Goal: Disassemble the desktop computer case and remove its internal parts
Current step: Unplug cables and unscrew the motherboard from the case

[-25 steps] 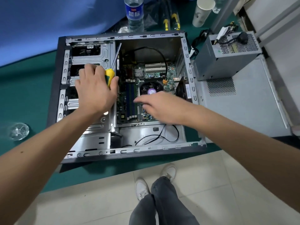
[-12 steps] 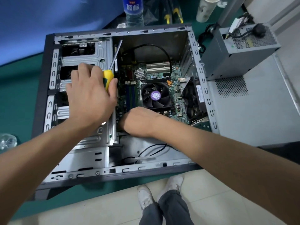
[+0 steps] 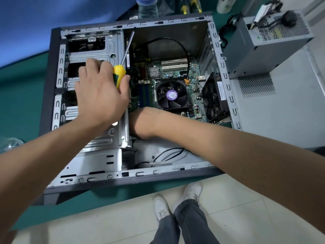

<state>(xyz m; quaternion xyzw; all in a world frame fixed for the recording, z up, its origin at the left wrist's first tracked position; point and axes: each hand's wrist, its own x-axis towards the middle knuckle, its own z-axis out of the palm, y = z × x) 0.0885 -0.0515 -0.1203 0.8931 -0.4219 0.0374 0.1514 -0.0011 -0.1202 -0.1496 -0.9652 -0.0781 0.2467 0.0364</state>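
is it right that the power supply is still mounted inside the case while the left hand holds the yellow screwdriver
Not quite. The head view shows the power supply sitting outside the case, to its right on the removed side panel. The rest holds: the left hand does hold the yellow screwdriver.

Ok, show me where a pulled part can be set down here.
Best spot: the flat grey side panel right of the computer case, in front of the power supply. Green table left of the case is also bare. Behind the case it is crowded: water bottle, tools. Inside, both hands and the screwdriver fill the way.
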